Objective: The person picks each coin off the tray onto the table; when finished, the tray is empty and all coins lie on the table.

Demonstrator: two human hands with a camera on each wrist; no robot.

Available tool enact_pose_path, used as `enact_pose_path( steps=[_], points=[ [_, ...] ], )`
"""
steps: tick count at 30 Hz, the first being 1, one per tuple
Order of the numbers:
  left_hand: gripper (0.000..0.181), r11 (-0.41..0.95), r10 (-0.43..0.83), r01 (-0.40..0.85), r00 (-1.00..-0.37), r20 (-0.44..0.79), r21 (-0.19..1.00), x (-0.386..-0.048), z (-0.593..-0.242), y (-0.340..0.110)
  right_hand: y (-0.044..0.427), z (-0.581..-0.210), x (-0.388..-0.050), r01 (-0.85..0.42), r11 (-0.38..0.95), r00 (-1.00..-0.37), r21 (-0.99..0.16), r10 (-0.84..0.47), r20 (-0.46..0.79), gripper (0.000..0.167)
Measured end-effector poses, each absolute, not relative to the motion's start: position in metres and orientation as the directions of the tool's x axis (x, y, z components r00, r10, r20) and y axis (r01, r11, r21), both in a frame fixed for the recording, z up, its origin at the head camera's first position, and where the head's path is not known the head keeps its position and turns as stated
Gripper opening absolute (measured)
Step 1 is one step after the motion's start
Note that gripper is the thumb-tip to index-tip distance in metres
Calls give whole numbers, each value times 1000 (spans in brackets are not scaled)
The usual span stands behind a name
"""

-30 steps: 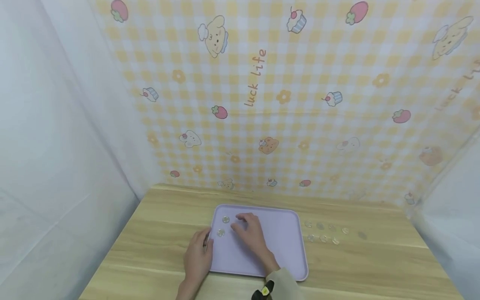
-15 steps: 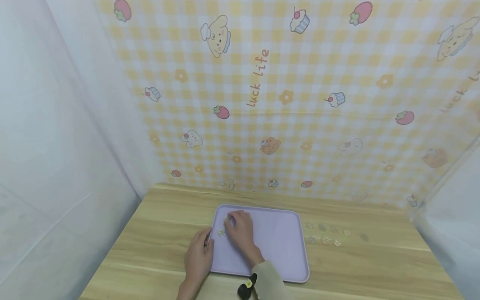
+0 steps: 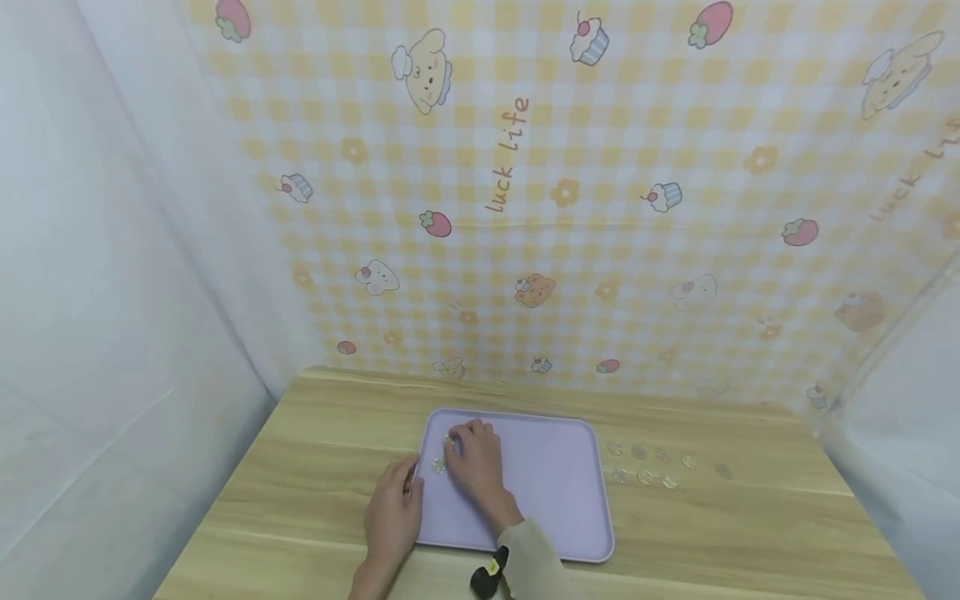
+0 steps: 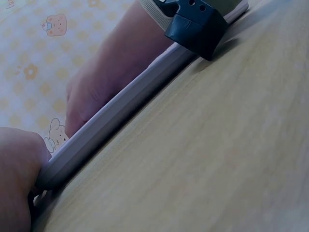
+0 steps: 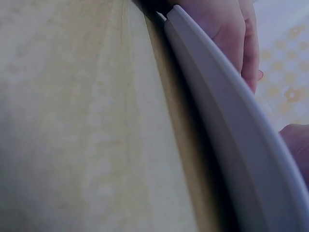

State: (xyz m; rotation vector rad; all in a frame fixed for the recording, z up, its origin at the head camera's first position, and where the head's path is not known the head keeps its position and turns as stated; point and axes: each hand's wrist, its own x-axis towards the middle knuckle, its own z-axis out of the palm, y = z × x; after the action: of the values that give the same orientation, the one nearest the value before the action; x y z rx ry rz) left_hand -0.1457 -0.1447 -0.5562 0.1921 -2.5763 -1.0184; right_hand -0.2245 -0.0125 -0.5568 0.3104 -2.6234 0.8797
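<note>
A pale purple tray [image 3: 551,483] lies on the wooden table. My left hand [image 3: 393,517] holds the tray's left edge, fingers and thumb bent at the rim; the left wrist view shows this hand [image 4: 17,176] beside the tray's corner. Over the tray's upper left, my right hand [image 3: 478,468] pinches a small clear disc [image 3: 450,440] between thumb and fingers. Just below it, a second clear disc [image 3: 438,465] lies on the tray. The fingertips are partly hidden. In the right wrist view, the tray's wall [image 5: 231,130] covers most of the right hand [image 5: 295,142].
Several clear discs [image 3: 645,477] lie in two rows on the wooden table [image 3: 720,517], right of the tray. Behind the table hangs a yellow checked cloth [image 3: 570,250], with white cloth [image 3: 112,333] at the left side.
My right hand has moved left across the tray, its fingers coming together on the upper clear disc. The left hand stays at the tray's edge.
</note>
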Motion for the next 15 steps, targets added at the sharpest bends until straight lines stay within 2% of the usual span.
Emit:
enact_pose_path(
  steps=[8, 12, 15],
  points=[
    [36, 727, -254, 20, -920, 297, 686, -145, -557, -143, -12, -557, -226, -270, 778, -943, -567, -95, 319, 20],
    [36, 726, -253, 16, -924, 288, 688, -145, -556, -143, -11, -556, -226, -284, 754, -938, -592, -90, 335, 17],
    [37, 725, -257, -5, -929, 265, 688, -146, -557, -145, -11, -557, -226, -322, 758, -922, -567, -115, 370, 14]
  ],
)
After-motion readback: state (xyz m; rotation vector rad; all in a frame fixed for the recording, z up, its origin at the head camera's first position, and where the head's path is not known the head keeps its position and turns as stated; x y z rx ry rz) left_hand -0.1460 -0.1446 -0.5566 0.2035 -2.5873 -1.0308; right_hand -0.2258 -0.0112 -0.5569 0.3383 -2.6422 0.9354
